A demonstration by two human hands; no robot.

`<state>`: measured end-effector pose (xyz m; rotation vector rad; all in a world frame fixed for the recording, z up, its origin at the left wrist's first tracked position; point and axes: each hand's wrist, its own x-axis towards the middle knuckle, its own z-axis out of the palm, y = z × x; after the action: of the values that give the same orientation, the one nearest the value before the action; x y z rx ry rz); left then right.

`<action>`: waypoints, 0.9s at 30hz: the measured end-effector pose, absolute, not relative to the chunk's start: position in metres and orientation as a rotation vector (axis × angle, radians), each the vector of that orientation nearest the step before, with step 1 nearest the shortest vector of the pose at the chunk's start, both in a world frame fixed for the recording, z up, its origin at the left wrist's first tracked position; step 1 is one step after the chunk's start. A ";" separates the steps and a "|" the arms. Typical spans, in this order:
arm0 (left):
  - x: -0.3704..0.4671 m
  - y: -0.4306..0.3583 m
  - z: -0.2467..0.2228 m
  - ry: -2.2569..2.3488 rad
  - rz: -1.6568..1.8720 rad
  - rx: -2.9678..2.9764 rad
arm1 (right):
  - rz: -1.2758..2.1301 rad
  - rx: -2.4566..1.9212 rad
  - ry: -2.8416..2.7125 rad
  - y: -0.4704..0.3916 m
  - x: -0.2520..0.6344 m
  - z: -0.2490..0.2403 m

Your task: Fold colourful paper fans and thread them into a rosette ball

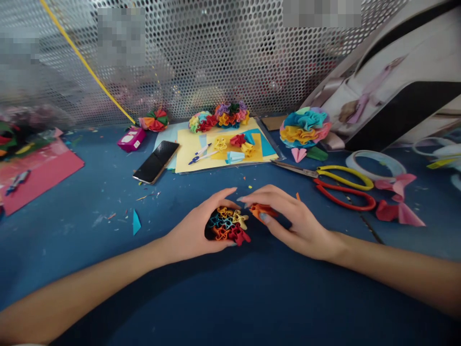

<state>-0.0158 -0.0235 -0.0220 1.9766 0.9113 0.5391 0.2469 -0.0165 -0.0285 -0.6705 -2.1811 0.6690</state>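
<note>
My left hand [201,223] curls around a cluster of ruffled paper pieces [226,223] in yellow, teal, orange, red and cream, resting low over the blue table. Its thumb and fingers close about the cluster from the left. Just to the right, my right hand [293,216] pinches an orange ruffled paper piece [262,210] between thumb and fingers. That orange piece is close beside the cluster; whether the two touch I cannot tell. The inner part of the cluster is partly hidden by the left palm.
Scissors [342,187] with yellow and red handles lie right of my hands, near a tape roll [376,163]. Behind are a phone [156,162], yellow paper sheets [183,154], pens and several paper pompoms [305,127]. A bag [399,91] stands against the perforated metal panel [216,57].
</note>
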 end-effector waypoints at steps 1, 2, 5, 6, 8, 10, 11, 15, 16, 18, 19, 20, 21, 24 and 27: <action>-0.016 -0.024 -0.022 0.893 0.558 1.994 | 0.667 -0.692 -2.154 -0.016 0.248 -0.029; -0.017 -0.025 -0.022 0.880 0.584 2.017 | 0.664 -0.716 -2.135 -0.015 0.248 -0.030; -0.017 -0.026 -0.020 0.888 0.650 2.116 | 0.663 -0.761 -2.098 -0.014 0.249 -0.030; -0.017 -0.027 -0.019 0.897 0.650 2.145 | 0.664 -0.757 -2.095 -0.014 0.249 -0.030; -0.016 -0.028 -0.017 0.920 0.625 2.177 | 0.675 -0.725 -2.104 -0.014 0.248 -0.029; -0.015 -0.028 -0.016 0.947 0.590 2.167 | 0.694 -0.678 -2.125 -0.016 0.247 -0.027; -0.014 -0.028 -0.015 0.955 0.578 2.158 | 0.707 -0.654 -2.139 -0.017 0.246 -0.026; -0.015 -0.027 -0.016 0.957 0.552 2.134 | 0.765 -0.604 -2.232 -0.019 0.244 -0.025; -0.015 -0.026 -0.017 0.953 0.545 2.143 | 0.772 -0.604 -2.260 -0.019 0.243 -0.025; -0.016 -0.025 -0.019 0.934 0.529 2.178 | 0.773 -0.606 -2.300 -0.019 0.242 -0.026; -0.016 -0.024 -0.020 0.914 0.525 2.198 | 0.772 -0.608 -2.310 -0.019 0.242 -0.026; -0.016 -0.023 -0.020 0.896 0.525 2.212 | 0.774 -0.609 -2.315 -0.019 0.242 -0.026; -0.016 -0.023 -0.021 0.883 0.528 2.213 | 0.779 -0.610 -2.316 -0.019 0.242 -0.027; -0.015 -0.023 -0.021 0.877 0.525 2.179 | 0.792 -0.604 -2.294 -0.019 0.243 -0.027; -0.014 -0.023 -0.021 0.888 0.506 2.177 | 0.800 -0.609 -2.247 -0.020 0.244 -0.027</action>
<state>-0.0140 -0.0234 -0.0206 2.1769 0.8881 0.5063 0.2440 -0.0204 -0.0271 -0.6093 -2.2469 0.8004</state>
